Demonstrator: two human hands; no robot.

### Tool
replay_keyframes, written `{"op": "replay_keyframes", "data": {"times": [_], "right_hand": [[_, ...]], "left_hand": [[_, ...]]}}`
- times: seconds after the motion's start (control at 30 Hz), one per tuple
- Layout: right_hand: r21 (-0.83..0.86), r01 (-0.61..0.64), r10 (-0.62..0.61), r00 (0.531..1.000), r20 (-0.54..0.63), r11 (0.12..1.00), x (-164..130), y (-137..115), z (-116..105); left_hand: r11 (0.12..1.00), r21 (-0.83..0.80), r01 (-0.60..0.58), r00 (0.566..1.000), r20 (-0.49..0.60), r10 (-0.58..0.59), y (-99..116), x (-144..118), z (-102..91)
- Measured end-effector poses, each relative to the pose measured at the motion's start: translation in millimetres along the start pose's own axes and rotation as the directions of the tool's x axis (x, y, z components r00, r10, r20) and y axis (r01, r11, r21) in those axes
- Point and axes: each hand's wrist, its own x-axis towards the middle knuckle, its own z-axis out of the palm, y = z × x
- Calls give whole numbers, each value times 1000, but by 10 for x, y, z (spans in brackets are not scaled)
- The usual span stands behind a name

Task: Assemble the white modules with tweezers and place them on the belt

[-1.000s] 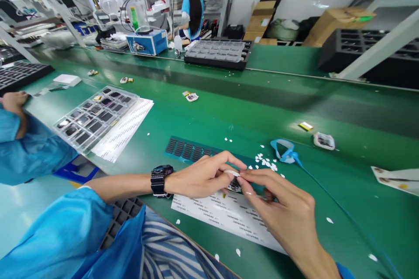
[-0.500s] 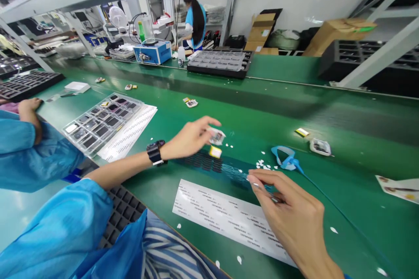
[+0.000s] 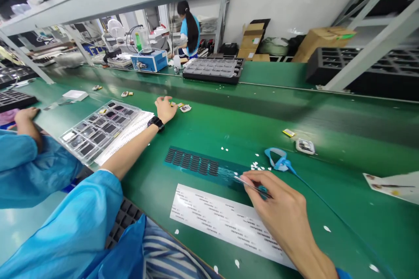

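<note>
My left hand [image 3: 166,110] is stretched out to the far left, fingers curled down over a small electronic unit whose yellow battery [image 3: 172,103] peeks out by the fingertips; the rest is hidden. Just to its right lies another small white-cased unit [image 3: 185,108]. My right hand [image 3: 278,200] pinches thin metal tweezers [image 3: 247,182], tips pointing left over the end of a teal strip [image 3: 190,173]. Rows of black adhesive pieces [image 3: 191,162] sit on that strip. In front of it lies a white printed sheet [image 3: 225,222].
A blue wrist strap [image 3: 276,159] with its cord and another white unit [image 3: 305,146] lie to the right. A clear tray [image 3: 101,128] of dark parts is at left, near a co-worker's arm [image 3: 28,128]. White scraps [image 3: 258,166] dot the green bench. A shelf beam crosses overhead.
My left hand has carried the unit with the yellow battery away from above the teal strip, up and left beside another unit. My right hand stays near the strip with the tweezers.
</note>
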Motion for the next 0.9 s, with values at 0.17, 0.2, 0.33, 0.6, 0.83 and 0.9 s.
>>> {"op": "replay_keyframes", "data": {"times": [0.17, 0.2, 0.33, 0.6, 0.83, 0.9], "right_hand": [[3, 35, -35, 999, -10, 999, -6, 28, 14], [5, 37, -37, 999, -8, 999, -8, 31, 18], [15, 45, -45, 999, 18, 999, -7, 25, 29], [19, 60, -60, 998, 16, 998, -12, 22, 4], [44, 35, -36, 999, 12, 998, -34, -32, -24], [50, 20, -20, 1000, -7, 999, -38, -67, -31]], "left_hand": [[998, 24, -64, 993, 99, 61, 94, -23, 164], [998, 16, -52, 992, 119, 50, 101, -11, 186], [997, -73, -4, 987, 163, 15, 103, 32, 219], [885, -454, 101, 976, 216, -1, 389, -215, 52], [686, -672, 280, 890, 450, 76, 717, -932, -353], [636, -689, 347, 820, 552, 151, 752, -1209, -420]]}}
